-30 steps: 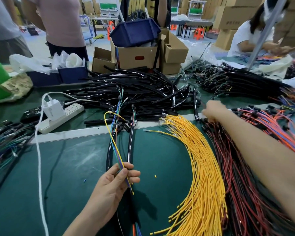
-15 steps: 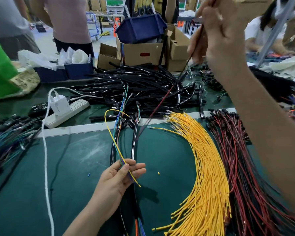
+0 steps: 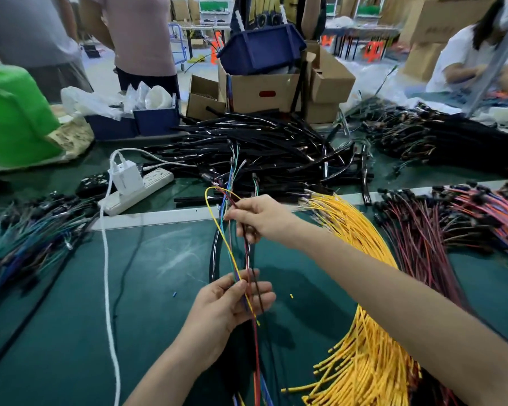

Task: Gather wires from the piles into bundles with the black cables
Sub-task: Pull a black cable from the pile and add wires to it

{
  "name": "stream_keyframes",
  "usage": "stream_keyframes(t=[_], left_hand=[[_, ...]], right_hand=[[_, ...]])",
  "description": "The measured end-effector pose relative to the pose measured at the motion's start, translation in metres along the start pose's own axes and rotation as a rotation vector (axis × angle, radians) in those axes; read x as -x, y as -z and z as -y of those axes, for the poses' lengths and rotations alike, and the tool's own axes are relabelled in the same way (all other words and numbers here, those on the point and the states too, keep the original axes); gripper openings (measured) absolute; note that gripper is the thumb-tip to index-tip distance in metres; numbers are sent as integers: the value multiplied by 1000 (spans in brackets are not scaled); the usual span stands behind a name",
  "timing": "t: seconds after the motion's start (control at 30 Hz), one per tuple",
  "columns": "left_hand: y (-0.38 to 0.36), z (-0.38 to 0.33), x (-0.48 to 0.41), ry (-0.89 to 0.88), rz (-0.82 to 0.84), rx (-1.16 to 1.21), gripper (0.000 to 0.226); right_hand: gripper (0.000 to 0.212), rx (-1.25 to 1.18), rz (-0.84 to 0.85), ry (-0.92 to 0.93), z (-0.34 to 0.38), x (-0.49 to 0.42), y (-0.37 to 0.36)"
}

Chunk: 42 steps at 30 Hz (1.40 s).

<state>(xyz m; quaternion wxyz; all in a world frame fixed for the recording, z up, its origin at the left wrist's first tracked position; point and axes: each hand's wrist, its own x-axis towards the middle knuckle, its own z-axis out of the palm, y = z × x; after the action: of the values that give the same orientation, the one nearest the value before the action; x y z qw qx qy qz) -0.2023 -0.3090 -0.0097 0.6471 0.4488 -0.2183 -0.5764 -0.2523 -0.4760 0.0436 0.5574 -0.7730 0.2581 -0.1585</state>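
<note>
My left hand (image 3: 229,303) holds a thin bundle (image 3: 232,259) of a yellow, a blue, a green and a black cable low over the green mat. Above it, my right hand (image 3: 258,219) pinches a red-and-black wire pair (image 3: 248,259) and lays it alongside that bundle. Behind my hands lies the pile of black cables (image 3: 270,150). A fan of yellow wires (image 3: 361,288) curves along the right. Further right is the pile of red and black wires (image 3: 423,244).
A white power strip with charger (image 3: 135,186) and its white cord (image 3: 107,273) lie at left. A heap of blue-green wires (image 3: 27,241) fills the left edge. Cardboard boxes (image 3: 264,89), a blue bin (image 3: 261,48) and other people stand behind the table.
My right hand came down from high in front of the camera with the red-and-black wire pair and now holds it against the bundle in my left hand.
</note>
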Motion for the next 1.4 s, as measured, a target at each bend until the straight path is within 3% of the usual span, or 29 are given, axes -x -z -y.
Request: stream_keyframes(t=[0.23,0.7,1.03,1.23,1.4], left_hand=[[7,-1,0,97,60,60,38],[7,-3,4,161,160,35,31],[4,-7,7,174,138,-10,19],[8,-7,6,180,155,33,18],[10,-3,4,168,143,53,20]], right_hand=[[21,-13,-101,-10,-1,-18,20],[20,-114,-406,-69,1,-60,44],[20,-285,-381,46,1,-65,33],[22,-150,-295,-132,-8,-38,55],[16,22,-623,-208,-33,23,142]])
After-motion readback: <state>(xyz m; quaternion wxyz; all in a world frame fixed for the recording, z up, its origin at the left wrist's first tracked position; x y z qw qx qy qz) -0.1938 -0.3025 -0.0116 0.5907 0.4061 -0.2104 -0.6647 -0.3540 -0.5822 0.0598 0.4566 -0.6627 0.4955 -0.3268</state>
